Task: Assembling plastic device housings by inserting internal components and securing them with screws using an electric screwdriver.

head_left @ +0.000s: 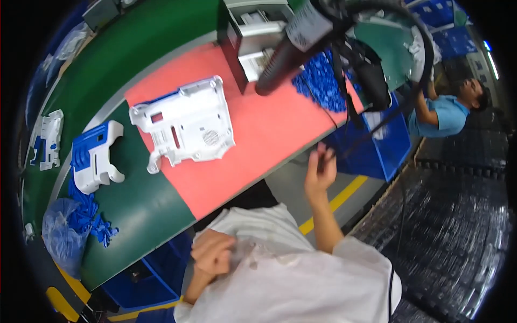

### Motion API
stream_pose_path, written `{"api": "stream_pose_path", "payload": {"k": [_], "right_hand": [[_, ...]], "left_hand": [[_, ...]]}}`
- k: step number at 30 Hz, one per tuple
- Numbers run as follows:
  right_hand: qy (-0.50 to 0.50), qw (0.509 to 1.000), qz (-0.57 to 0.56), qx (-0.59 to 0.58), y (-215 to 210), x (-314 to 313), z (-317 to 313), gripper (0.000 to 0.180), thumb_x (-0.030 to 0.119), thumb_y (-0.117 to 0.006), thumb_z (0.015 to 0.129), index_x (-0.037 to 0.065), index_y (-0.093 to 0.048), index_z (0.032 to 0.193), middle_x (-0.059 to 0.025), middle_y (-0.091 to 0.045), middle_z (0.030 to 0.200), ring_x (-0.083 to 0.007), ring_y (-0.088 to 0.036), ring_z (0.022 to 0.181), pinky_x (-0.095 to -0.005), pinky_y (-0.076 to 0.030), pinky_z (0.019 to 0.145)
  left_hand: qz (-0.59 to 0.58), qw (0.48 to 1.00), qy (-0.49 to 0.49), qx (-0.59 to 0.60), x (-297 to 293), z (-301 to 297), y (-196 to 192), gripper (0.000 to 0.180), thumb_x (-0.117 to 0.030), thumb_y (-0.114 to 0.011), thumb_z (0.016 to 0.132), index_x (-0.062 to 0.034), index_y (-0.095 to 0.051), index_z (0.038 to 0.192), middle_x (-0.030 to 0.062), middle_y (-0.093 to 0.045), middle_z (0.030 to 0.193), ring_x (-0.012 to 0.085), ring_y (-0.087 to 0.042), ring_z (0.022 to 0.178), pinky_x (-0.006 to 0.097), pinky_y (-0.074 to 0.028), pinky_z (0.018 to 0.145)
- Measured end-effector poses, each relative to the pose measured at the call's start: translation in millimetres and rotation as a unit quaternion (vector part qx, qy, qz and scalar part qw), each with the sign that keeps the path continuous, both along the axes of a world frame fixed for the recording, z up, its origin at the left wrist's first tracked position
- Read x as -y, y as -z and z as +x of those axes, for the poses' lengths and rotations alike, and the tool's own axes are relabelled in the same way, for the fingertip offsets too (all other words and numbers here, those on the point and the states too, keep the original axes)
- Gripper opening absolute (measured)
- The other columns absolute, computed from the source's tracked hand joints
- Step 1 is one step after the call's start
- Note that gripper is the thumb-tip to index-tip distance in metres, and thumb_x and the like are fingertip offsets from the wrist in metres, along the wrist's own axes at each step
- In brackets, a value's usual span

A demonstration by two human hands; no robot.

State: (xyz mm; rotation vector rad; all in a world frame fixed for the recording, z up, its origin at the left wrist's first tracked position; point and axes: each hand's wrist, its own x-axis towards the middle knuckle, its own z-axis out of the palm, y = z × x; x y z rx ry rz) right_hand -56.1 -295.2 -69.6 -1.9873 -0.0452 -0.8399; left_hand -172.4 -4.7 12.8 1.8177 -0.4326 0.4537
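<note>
In front of my chest my left hand [214, 254] is loosely curled, a little blurred, with no object showing in it. My right hand [321, 171] is raised beyond the table's front edge, near a blue bin [371, 153]. Its fingers bend toward the thumb around a dark spot that I cannot make out. Neither hand touches the white plastic housing [188, 126], which lies inner side up on the pink mat [253, 156]. A blue-and-white housing [97, 156] rests to its left on the green table.
Small blue parts [323, 83] are heaped at the mat's right. A black tool [291, 48] hangs over a parts drawer unit [258, 32]. A plastic bag [64, 231] and blue pieces [91, 220] lie left. Another person [444, 113] works at right.
</note>
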Motion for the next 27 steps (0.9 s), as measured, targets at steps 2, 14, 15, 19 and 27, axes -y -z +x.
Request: {"api": "stream_pose_path", "payload": {"k": [2, 14, 15, 19, 27], "right_hand": [[-0.022, 0.997, -0.065, 0.017, -29.4, -3.5, 45.4, 0.034, 0.001, -0.054, 0.093, -0.009, -0.046, 0.124, -0.0149, -0.054, 0.118, -0.0243, -0.055, 0.104, -0.0346, -0.042, 0.096], [-0.068, 0.852, -0.487, -0.179, -78.4, 56.2, 177.9, 0.013, 0.012, -0.063, 0.087, 0.002, -0.069, 0.093, -0.0169, -0.069, 0.088, -0.0335, -0.067, 0.080, -0.0387, -0.053, 0.070], [-0.098, 0.873, -0.444, -0.179, -70.8, 74.3, 185.7, 0.014, 0.009, -0.062, 0.088, -0.001, -0.068, 0.095, -0.0193, -0.068, 0.090, -0.0360, -0.066, 0.082, -0.0406, -0.052, 0.071], [-0.050, 0.922, -0.366, -0.115, -94.4, 58.9, 166.3, 0.019, 0.008, -0.057, 0.092, -0.004, -0.065, 0.105, -0.0215, -0.067, 0.096, -0.0340, -0.066, 0.089, -0.0388, -0.050, 0.080], [-0.432, 0.870, -0.207, -0.116, -148.1, -118.5, 78.0, 0.011, -0.001, -0.058, 0.087, -0.002, -0.064, 0.096, -0.0155, -0.063, 0.090, -0.0304, -0.063, 0.085, -0.0376, -0.049, 0.076]], "left_hand": [[0.025, 0.999, -0.013, 0.030, -18.8, 7.9, -11.3, 0.035, -0.021, -0.042, 0.099, 0.0027, -0.061, 0.081, 0.0108, -0.061, 0.061, 0.0234, -0.055, 0.049, 0.035, -0.044, 0.049], [0.421, 0.769, -0.458, -0.144, -197.5, -48.4, -22.0, 0.028, -0.001, -0.057, 0.088, -0.0008, -0.061, 0.116, 0.0186, -0.060, 0.113, 0.0356, -0.057, 0.106, 0.042, -0.045, 0.093], [0.404, 0.786, -0.436, -0.170, -198.7, -48.8, -24.4, 0.031, -0.001, -0.061, 0.085, -0.0019, -0.061, 0.116, 0.0187, -0.059, 0.114, 0.0361, -0.055, 0.108, 0.042, -0.043, 0.095], [0.429, 0.795, -0.389, -0.183, -196.1, -45.2, -25.6, 0.033, -0.003, -0.064, 0.083, -0.0024, -0.062, 0.116, 0.0162, -0.058, 0.107, 0.0341, -0.055, 0.098, 0.041, -0.044, 0.087], [0.422, 0.804, -0.376, -0.185, -203.5, -34.6, -24.4, 0.017, -0.002, -0.067, 0.080, 0.0016, -0.065, 0.096, 0.0154, -0.056, 0.097, 0.0341, -0.053, 0.090, 0.041, -0.044, 0.080]]}}
